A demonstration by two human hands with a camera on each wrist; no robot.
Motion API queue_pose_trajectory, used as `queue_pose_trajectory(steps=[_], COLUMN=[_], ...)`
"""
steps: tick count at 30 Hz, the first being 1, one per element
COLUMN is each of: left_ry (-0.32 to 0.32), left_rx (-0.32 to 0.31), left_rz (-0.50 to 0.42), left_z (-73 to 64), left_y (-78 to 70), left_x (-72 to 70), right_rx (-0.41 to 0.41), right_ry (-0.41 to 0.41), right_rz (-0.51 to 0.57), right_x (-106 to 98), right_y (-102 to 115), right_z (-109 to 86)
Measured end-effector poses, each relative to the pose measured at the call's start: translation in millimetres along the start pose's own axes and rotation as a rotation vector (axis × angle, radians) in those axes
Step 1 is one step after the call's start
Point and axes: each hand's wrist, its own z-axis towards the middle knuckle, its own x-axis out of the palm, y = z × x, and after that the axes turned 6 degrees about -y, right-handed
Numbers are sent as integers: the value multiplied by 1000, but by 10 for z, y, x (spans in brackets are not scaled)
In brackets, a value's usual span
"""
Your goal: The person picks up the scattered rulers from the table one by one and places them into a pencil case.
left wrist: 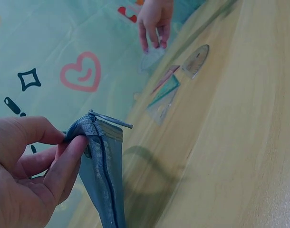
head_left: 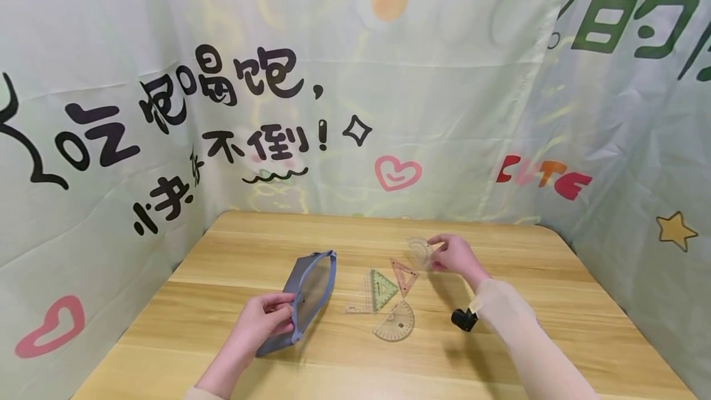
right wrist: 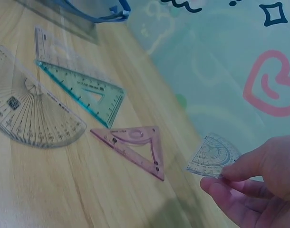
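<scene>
My left hand pinches the rim of a blue zippered pouch between thumb and fingers. The pouch's mouth gapes toward the right, and its zipper pull sticks out in the left wrist view. Above the table at the right, my right hand pinches a small clear protractor by its edge. Between the hands lie a pink set square, a green set square, a clear set square partly under the green one, and a larger clear half-round protractor.
The wooden table carries all the tools. Printed curtains stand behind it and along both sides. A small black device is strapped at the right wrist.
</scene>
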Motion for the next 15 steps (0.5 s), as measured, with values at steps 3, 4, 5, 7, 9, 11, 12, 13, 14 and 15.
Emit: queue_pose_trajectory(steps=[3,4,5,7,9,11,12,13,14,15], left_ry=[-8,-11,-13,-12,-1,15,24,30,36,38], left_rx=[-2,-4,-3,2,7,14,17,17,19,21], left_rz=[8,9,10,6,2,-2,-3,-4,-4,-4], left_z=[5,7,8,10,6,2,0,-4,-5,-7], left_y=[9,10,12,13,11,5,2,-2,-5,-9], left_x=[-2,-4,-5,-6,-9,-9,-8,-8,-7,-4], right_rx=[-7,-11,-10,-10,-9,1,2,4,7,7], right_ry=[-6,-6,-7,-5,5,8,13,16,19,22], right_rz=[2,4,10,26,43,58,63,65,70,73], right_x=[15,21,29,45,60,73,78,81,83,84], right_y=[27,37,46,63,84,108,123,138,156,172], right_z=[0,0,2,4,2,3,1,0,-2,-3])
